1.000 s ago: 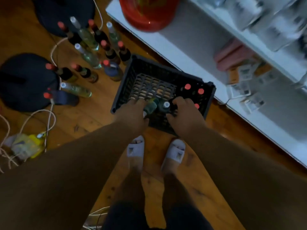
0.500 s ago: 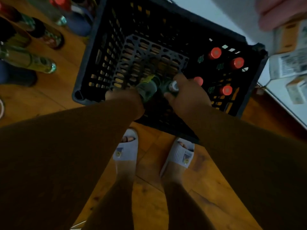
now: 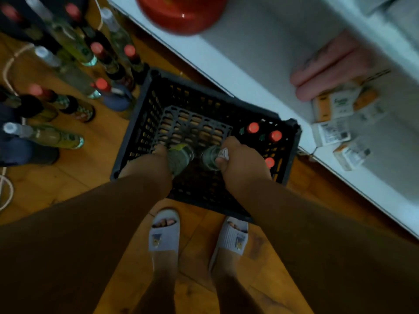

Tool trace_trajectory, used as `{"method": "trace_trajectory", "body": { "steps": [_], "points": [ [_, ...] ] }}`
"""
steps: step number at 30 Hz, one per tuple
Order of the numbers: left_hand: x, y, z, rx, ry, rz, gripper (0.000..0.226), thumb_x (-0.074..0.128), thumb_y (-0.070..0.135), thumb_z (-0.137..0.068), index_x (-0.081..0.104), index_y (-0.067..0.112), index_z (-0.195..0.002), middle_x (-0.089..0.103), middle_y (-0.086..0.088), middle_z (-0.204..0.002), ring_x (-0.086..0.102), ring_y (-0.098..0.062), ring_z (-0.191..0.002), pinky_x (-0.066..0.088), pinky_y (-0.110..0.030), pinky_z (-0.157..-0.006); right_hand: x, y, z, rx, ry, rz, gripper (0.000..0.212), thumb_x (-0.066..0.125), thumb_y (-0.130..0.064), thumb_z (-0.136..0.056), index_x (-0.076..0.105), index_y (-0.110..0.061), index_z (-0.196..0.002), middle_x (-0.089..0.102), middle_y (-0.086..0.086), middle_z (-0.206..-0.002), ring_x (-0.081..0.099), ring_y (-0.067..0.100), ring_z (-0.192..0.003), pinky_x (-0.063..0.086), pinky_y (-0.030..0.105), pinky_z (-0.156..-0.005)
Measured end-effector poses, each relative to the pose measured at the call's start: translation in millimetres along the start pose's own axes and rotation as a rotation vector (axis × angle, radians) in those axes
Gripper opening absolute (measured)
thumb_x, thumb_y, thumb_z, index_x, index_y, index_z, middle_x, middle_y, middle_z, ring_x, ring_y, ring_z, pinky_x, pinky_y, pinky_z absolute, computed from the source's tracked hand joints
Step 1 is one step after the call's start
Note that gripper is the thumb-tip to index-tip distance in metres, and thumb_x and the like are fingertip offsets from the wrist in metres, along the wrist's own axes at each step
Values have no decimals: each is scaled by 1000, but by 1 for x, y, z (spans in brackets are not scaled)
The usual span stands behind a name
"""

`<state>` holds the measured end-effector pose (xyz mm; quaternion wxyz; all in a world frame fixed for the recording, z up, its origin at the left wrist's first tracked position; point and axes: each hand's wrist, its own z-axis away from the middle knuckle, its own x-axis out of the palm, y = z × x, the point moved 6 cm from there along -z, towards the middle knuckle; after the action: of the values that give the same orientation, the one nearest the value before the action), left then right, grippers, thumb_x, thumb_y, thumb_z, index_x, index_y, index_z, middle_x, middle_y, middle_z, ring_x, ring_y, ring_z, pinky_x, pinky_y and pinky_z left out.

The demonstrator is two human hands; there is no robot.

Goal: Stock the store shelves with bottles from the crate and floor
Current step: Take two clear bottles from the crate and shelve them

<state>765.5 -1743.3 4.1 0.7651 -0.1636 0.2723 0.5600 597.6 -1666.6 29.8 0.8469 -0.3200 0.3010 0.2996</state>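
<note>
Down on the wooden floor (image 3: 68,177) at our feet, the black crate (image 3: 204,103) sat just beside the white shelf (image 3: 226,55), and by our judgement the stocking was far from finished. Most of the crate showed bare grid, with only three red-capped bottles (image 3: 253,128) standing at its right side and two clear ones in our hands. A large cluster of floor bottles (image 3: 74,78), some upright and some lying down, waited to the left of the crate. On the shelf we could see a red tub (image 3: 181,17), pink packets (image 3: 328,66) and small boxes (image 3: 333,105), but no bottle that we could make out, so nearly everything seemed left to do.

Our left hand (image 3: 147,166) was closed round the left clear bottle (image 3: 180,158), gripping its body; the fingers themselves were mostly hidden behind the hand and the glass. Our right hand (image 3: 244,164) gripped the right clear bottle (image 3: 210,158) near its top, with the thumb curled over the pale cap and the fingers wrapped round the neck. Both bottles were over the near side of the crate, close together. Whether they stood on the crate's bottom or were lifted clear of it, we could not tell.
</note>
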Motion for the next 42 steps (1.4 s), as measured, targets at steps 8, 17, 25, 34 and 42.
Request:
{"method": "trace_trajectory", "body": {
  "steps": [8, 17, 25, 34, 42],
  "points": [
    [-139, 9, 187, 88, 248, 51, 25, 49, 18, -99, 48, 11, -124, 53, -19, -119, 57, -35, -97, 46, -42, -77, -155, -88, 143, -122, 230, -223, 18, 52, -27, -99, 49, -13, -109, 54, 4, -84, 52, 24, -75, 39, 33, -62],
    [-264, -8, 369, 248, 693, 742, 25, 74, 26, -85, 57, 17, -101, 60, 0, -93, 57, -20, -84, 45, -32, -69, -291, -166, 275, -267, 456, -484, 18, 58, -29, -95, 47, -20, -106, 60, -8, -90, 58, 12, -84, 46, 34, -73],
    [-339, -44, 415, 468, 651, 1142, 20, 78, 22, -82, 72, 21, -101, 67, 14, -93, 63, -2, -88, 52, -25, -74, -356, -234, 316, -287, 751, -742, 9, 56, -29, -97, 52, -27, -105, 56, -14, -84, 51, -12, -68, 38, 5, -61],
    [-468, -44, 471, 826, 792, 1157, 16, 54, 23, -99, 52, 26, -115, 68, 1, -94, 62, 1, -76, 47, -15, -70, -428, -303, 352, -415, 992, -900, 9, 57, -27, -97, 52, -35, -99, 69, 7, -89, 68, 21, -87, 54, 34, -79],
    [-532, -5, 516, 832, 1005, 1114, 41, 69, 40, -87, 57, 7, -64, 61, -6, -51, 55, -17, -50, 48, -30, -58, -508, -323, 367, -432, 1122, -818, 25, 63, -38, -90, 40, -28, -86, 71, 5, -76, 67, 12, -68, 50, 29, -63]
  ]
}}
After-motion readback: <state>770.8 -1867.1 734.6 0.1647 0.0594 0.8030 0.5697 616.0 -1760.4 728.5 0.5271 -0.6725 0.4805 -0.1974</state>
